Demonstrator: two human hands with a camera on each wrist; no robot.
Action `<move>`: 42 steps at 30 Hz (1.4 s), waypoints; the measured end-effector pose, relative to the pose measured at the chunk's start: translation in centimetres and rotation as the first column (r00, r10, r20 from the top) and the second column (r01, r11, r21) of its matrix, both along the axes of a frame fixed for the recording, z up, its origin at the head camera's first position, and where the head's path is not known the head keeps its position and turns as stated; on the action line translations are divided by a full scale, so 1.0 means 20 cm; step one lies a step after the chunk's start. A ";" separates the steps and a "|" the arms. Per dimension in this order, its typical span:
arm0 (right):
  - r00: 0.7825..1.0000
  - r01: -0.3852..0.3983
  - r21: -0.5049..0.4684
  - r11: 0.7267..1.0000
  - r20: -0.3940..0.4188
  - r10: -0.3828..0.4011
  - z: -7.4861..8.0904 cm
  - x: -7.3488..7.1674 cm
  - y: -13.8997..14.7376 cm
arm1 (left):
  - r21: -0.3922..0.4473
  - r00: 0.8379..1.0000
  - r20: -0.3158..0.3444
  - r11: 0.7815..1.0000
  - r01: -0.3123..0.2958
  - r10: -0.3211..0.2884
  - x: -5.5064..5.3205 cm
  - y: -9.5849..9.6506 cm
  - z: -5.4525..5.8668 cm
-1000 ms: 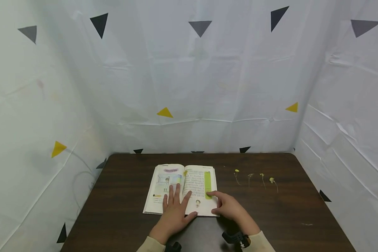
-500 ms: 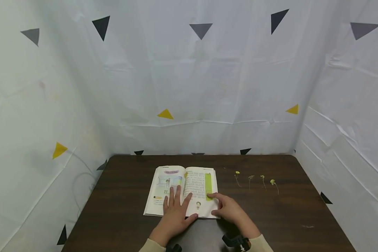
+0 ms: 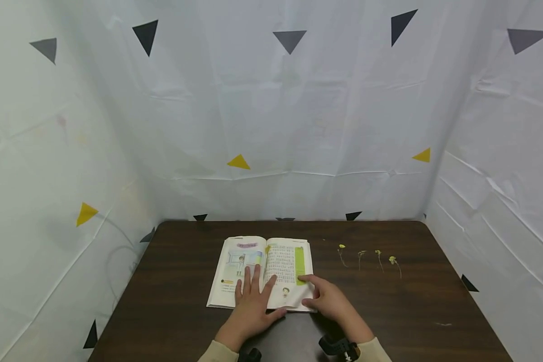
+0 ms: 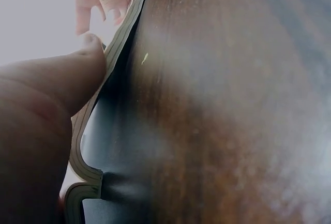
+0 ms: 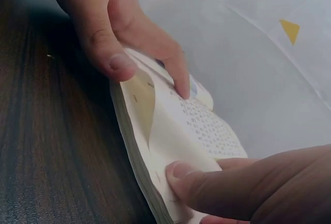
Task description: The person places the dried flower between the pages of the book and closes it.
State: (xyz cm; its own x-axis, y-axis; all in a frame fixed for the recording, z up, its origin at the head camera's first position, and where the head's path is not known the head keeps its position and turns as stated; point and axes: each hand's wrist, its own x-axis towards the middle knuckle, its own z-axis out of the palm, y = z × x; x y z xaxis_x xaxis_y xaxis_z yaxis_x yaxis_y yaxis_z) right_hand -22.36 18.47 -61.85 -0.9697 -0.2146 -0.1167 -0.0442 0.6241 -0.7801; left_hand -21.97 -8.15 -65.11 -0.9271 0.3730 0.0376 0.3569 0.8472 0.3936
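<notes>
An open book (image 3: 284, 264) with printed pages lies on the table. My left hand (image 3: 251, 307) rests across its lower middle with fingers spread, its thumb at the near edge in the right wrist view. At the right page's lower corner, my right hand (image 3: 329, 300) has thumb and index finger on the paper, pinching the page (image 5: 170, 123). That page bulges up, with a gap under it near the left thumb. The left wrist view shows the book's edge (image 4: 120, 38) beside my left thumb. Other right-hand fingers are partly hidden.
Several small yellow flowers on thin stems, one a leftmost flower (image 3: 342, 247), lie right of the book on the dark wooden table (image 3: 172, 281). A small pale scrap (image 3: 443, 324) lies farther right. White sheeting (image 3: 285, 110) with triangles surrounds the table's back and sides.
The lower part of the right page has begun to bulge near my left thumb. My right thumb has shifted slightly left; my left hand stays in place on the book.
</notes>
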 end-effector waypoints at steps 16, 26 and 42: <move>0.998 0.067 0.013 0.998 0.002 -0.067 -0.01 0.01 0.00 | 0.008 1.000 0.004 1.000 0.011 -0.011 0.01 0.00 0.01; 0.999 0.052 0.023 0.998 -0.012 -0.052 0.00 0.00 0.00 | 0.031 1.000 -0.010 0.999 0.012 -0.011 0.02 0.00 0.03; 0.978 -0.203 -0.087 0.975 0.032 0.206 0.01 -0.01 0.11 | 0.043 1.000 -0.008 0.999 -0.009 0.010 0.02 0.00 0.03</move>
